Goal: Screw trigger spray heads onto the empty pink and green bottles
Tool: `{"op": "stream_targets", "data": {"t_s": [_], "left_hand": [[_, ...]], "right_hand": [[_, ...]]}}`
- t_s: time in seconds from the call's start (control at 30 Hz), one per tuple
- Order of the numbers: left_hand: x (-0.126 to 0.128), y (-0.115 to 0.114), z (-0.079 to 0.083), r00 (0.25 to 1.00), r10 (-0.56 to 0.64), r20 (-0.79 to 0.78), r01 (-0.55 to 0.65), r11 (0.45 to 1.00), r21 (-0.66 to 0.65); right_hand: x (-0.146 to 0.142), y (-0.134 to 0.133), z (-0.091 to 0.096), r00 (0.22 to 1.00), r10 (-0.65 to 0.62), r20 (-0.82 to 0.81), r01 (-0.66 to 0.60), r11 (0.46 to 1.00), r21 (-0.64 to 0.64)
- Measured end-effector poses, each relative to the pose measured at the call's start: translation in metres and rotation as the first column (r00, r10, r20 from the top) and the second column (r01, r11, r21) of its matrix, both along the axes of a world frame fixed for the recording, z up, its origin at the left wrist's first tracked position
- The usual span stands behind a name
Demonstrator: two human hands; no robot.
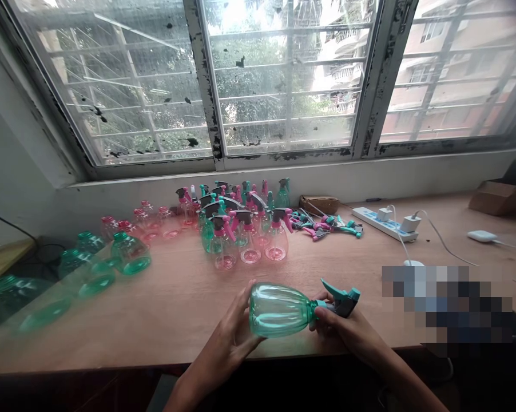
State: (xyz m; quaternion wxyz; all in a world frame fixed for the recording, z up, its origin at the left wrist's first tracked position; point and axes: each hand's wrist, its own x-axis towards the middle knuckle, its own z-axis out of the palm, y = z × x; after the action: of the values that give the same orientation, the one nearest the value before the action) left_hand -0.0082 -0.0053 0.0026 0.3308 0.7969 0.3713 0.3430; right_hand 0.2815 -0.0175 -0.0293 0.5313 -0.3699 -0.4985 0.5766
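Note:
A clear green spray bottle (279,310) lies sideways between my hands, above the front edge of the table. My left hand (236,329) is wrapped round its base end. At the neck, the fingers of my right hand (333,321) grip the collar beneath the teal and dark grey spray head (344,296). The spray head sits on the bottle's neck; whether it is fully tightened I cannot tell. Beyond them stands a group of pink and green bottles with spray heads, such as a pink spray bottle (249,243) near the front.
Headless green bottles (130,252) and pink bottles (170,220) stand at the left of the wooden table (167,320). Loose spray heads (326,225) lie in a pile by a brown box (319,203). A power strip (384,223) with plugged-in cables is at the right.

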Motion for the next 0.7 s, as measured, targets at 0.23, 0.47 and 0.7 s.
{"op": "stream_targets", "data": {"t_s": [0.23,0.47,0.7], "left_hand": [[-0.0011,-0.0003,0.0025,0.997,-0.036,0.063,0.042,0.995,-0.096],[-0.0026,0.0021,-0.0021,1.0,0.009,0.018,-0.01,1.0,0.028],[-0.005,0.0029,-0.0042,0.999,0.041,-0.033,-0.04,0.998,0.039]], "right_hand": [[-0.0018,-0.0001,0.0027,1.0,0.003,-0.007,-0.003,1.0,-0.013],[-0.0007,-0.0008,0.001,1.0,-0.005,-0.007,0.005,1.0,-0.016],[0.0005,0.0003,-0.0006,0.999,0.035,-0.028,-0.035,0.999,-0.016]]}}
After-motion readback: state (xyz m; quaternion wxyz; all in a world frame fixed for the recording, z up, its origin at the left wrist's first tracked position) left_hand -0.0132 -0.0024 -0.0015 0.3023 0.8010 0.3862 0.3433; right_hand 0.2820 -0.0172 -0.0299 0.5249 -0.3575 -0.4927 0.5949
